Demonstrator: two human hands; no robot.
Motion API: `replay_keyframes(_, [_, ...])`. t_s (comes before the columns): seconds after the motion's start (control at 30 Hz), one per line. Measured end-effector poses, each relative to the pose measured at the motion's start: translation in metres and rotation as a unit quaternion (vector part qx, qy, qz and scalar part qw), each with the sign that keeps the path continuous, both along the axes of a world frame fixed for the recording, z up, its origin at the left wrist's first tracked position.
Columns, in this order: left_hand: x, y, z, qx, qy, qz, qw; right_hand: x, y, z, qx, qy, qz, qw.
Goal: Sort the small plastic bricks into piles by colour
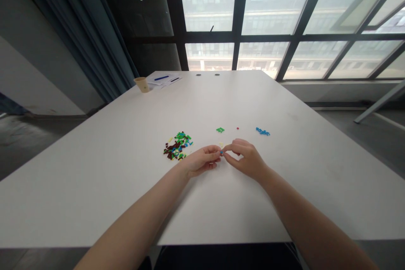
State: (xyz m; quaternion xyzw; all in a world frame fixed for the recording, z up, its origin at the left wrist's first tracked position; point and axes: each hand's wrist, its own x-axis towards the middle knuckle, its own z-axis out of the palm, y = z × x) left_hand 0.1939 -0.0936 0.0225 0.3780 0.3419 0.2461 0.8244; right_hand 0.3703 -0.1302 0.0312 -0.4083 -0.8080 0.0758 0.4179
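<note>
Close together above the white table, my left hand (pixel 205 160) and my right hand (pixel 245 157) meet at the fingertips. Both pinch a tiny blue building brick (pixel 222 152); its exact shape is too small to tell. Left of my left hand lies a mixed pile of small bricks (pixel 177 147) in brown, green, blue and yellow. A few pale yellow pieces (pixel 221 144) sit just behind my fingertips, partly hidden. Farther back are a small green group (pixel 220 129), one red piece (pixel 238 128) and a cluster of blue bricks (pixel 262 131).
The white table (pixel 228 101) reaches toward the windows. At its far left stand a paper cup (pixel 142 85) and papers (pixel 158 81) with a blue pen (pixel 161 78) on them. Two dark round discs lie near the far edge, one of them a grey disc (pixel 217 74).
</note>
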Motion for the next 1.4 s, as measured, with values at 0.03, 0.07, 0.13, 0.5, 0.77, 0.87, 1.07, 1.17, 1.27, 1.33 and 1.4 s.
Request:
replay_keyframes(0.03, [0.000, 0.000, 0.000, 0.003, 0.003, -0.003, 1.000, 0.000, 0.000, 0.000, 0.002, 0.002, -0.001, 1.000])
replay_keyframes(0.07, [0.000, 0.000, 0.000, 0.008, 0.006, -0.006, 1.000, 0.000, 0.000, 0.001, 0.004, 0.005, -0.004, 1.000])
replay_keyframes(0.13, [0.001, -0.001, 0.001, 0.024, 0.019, -0.015, 0.999, 0.002, 0.000, 0.003, 0.014, 0.011, -0.008, 1.000])
replay_keyframes(0.5, [0.002, 0.003, -0.012, 0.171, 0.134, -0.090, 0.972, 0.015, -0.005, 0.019, 0.083, 0.043, -0.029, 0.995])
replay_keyframes(0.77, [0.002, 0.005, -0.015, 0.180, 0.153, -0.096, 0.967, 0.099, 0.033, -0.007, -0.033, -0.004, -0.375, 0.927])
replay_keyframes(0.87, [0.002, 0.005, -0.014, 0.187, 0.154, -0.103, 0.965, 0.127, 0.043, -0.027, -0.186, -0.056, -0.474, 0.859])
replay_keyframes(1.07, [0.000, 0.004, -0.012, 0.190, 0.158, -0.105, 0.963, 0.132, 0.049, -0.049, -0.261, -0.087, -0.470, 0.838])
replay_keyframes(1.17, [0.000, 0.003, -0.010, 0.191, 0.163, -0.108, 0.962, 0.133, 0.050, -0.050, -0.260, -0.081, -0.474, 0.837])
replay_keyframes(1.27, [0.000, 0.001, -0.009, 0.195, 0.165, -0.119, 0.959, 0.134, 0.049, -0.051, -0.258, -0.074, -0.482, 0.834])
replay_keyframes(1.33, [0.000, 0.001, -0.009, 0.194, 0.162, -0.126, 0.959, 0.135, 0.049, -0.051, -0.252, -0.067, -0.486, 0.834])
replay_keyframes(1.4, [0.000, 0.002, -0.007, 0.188, 0.158, -0.119, 0.962, 0.134, 0.048, -0.048, -0.233, -0.056, -0.494, 0.836])
